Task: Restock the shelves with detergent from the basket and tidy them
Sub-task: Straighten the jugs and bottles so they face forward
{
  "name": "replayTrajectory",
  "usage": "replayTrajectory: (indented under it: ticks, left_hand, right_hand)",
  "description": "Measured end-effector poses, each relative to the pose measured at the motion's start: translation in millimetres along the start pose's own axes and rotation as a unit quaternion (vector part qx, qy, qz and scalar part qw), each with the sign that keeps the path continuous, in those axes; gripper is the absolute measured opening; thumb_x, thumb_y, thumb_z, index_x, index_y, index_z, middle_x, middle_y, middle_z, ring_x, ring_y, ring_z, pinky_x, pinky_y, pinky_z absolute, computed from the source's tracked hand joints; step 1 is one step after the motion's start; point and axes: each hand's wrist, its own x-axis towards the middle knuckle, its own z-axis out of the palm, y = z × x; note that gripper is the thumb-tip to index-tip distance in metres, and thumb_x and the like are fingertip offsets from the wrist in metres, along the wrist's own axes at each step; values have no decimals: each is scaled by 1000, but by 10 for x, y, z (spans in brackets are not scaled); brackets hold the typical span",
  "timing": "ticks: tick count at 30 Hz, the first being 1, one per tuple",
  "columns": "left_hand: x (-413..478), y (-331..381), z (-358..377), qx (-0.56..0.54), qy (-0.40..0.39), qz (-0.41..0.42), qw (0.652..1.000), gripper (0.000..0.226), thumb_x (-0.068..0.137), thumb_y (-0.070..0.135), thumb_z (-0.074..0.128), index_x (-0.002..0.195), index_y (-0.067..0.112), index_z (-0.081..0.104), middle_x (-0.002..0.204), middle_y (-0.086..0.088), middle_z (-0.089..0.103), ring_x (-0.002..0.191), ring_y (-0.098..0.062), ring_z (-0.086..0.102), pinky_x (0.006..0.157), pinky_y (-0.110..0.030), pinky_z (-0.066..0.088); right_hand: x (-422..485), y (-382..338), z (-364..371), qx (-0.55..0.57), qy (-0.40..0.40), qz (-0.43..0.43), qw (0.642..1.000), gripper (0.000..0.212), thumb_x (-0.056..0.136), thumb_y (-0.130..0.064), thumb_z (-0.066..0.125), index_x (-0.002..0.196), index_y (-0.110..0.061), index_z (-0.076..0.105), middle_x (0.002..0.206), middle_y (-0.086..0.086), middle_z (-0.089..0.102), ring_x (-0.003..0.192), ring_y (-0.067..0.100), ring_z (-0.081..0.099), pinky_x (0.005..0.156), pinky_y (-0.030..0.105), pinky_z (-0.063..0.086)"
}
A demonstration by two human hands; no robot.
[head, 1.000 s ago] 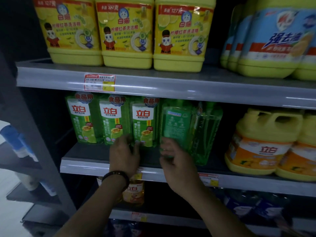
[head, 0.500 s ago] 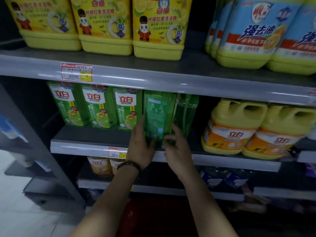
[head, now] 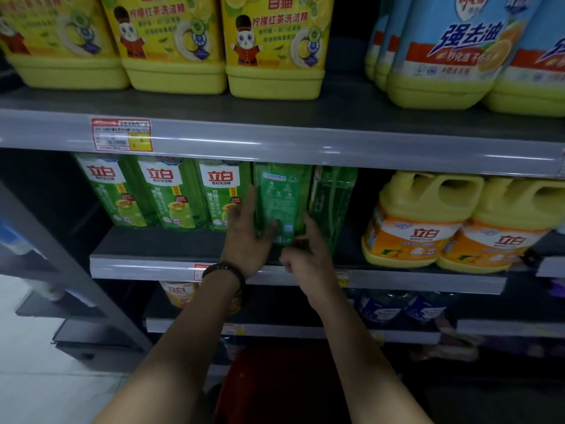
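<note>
A row of green detergent bottles stands on the middle shelf. Three of them face label-forward. The fourth green bottle shows its back label. My left hand grips its lower left side, thumb on the front. My right hand holds its lower right edge at the base with curled fingers. A fifth green bottle stands turned sideways just right of it. A red basket sits low on the floor between my forearms.
Yellow jugs and blue-labelled jugs fill the top shelf. Orange-labelled yellow jugs stand on the middle shelf at the right, with a dark gap between them and the green bottles. Lower shelves hold more bottles. A grey upright slants at left.
My left hand moved from the third bottle's base to the back-facing fourth bottle, joining my right hand on it. The view shifted right and slightly down.
</note>
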Motion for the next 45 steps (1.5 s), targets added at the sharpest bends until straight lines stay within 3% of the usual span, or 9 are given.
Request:
replayTrajectory:
  ticks: [11, 15, 19, 22, 25, 31, 35, 41, 45]
  left_hand:
    - [-34, -117, -185, -80, 28, -48, 995, 57, 93, 42, 76, 144, 30, 54, 127, 2, 66, 115, -20, 68, 99, -47, 58]
    - [-123, -63, -181, -103, 10, -45, 994, 63, 97, 30, 73, 154, 33, 46, 138, 1, 62, 121, -18, 67, 100, -37, 58]
    - [-233, -53, -190, -134, -6, -46, 990, 56, 101, 28, 68, 153, 38, 49, 153, 8, 55, 129, -13, 62, 106, -36, 54]
    - [-278, -50, -205, -173, -22, -58, 983, 52, 102, 23, 67, 152, 32, 54, 145, 12, 60, 117, 15, 60, 109, -32, 52]
    - [-268, -78, -235, -183, -10, -84, 979, 50, 100, 19, 71, 148, 24, 59, 131, 16, 66, 115, 12, 63, 108, -32, 53]
    - [-221, -105, -315, -128, -50, -71, 988, 49, 94, 22, 78, 134, 36, 52, 117, 31, 57, 94, 30, 59, 80, -2, 52]
    - [-120, -43, -390, -34, -6, -61, 998, 69, 70, 66, 83, 126, 30, 66, 124, 8, 70, 113, -8, 67, 98, -41, 60]
    - [-55, 89, -320, -9, 90, -62, 994, 61, 74, 49, 91, 116, 25, 56, 116, 6, 69, 102, -13, 67, 82, -33, 60]
    - [-9, 4, -458, -9, 53, -57, 997, 51, 80, 45, 89, 119, 27, 60, 115, 9, 72, 100, -13, 71, 80, -30, 62]
  right_hand:
    - [-36, -33, -75, -81, -11, -39, 996, 83, 92, -2, 67, 162, -32, 34, 86, 0, 65, 75, 29, 68, 73, 53, 57]
    - [34, -124, 34, -49, -55, 24, 997, 107, 95, 1, 66, 170, -36, -2, 90, 9, 66, 74, 33, 68, 68, 46, 60]
    - [27, -122, 22, -7, -58, 49, 997, 100, 91, 4, 63, 166, -45, 20, 104, 14, 74, 69, 24, 68, 57, 30, 55]
    - [-39, -104, -12, 1, -57, 23, 998, 98, 86, 6, 62, 162, -47, 30, 77, 8, 73, 64, 22, 62, 57, 33, 52]
    - [-141, -31, -31, 1, -69, -15, 998, 81, 82, 4, 61, 140, -52, 52, 67, 9, 64, 60, 23, 56, 62, 42, 47]
    - [-273, 174, -37, -82, -139, -41, 986, 93, 93, 3, 63, 168, -37, 25, 71, 1, 64, 63, 20, 62, 66, 39, 52]
    - [-201, 111, -55, -186, -143, -82, 969, 80, 98, -7, 66, 166, -33, 32, 82, -3, 61, 77, 15, 62, 75, 33, 49]
    - [-191, 91, -31, -243, -184, -100, 947, 73, 102, -14, 67, 163, -39, 37, 90, -7, 59, 82, 21, 66, 83, 44, 56]
    - [-64, -20, -83, -212, -9, -140, 967, 62, 100, -12, 69, 158, -24, 48, 94, -6, 67, 84, 6, 64, 76, 21, 50]
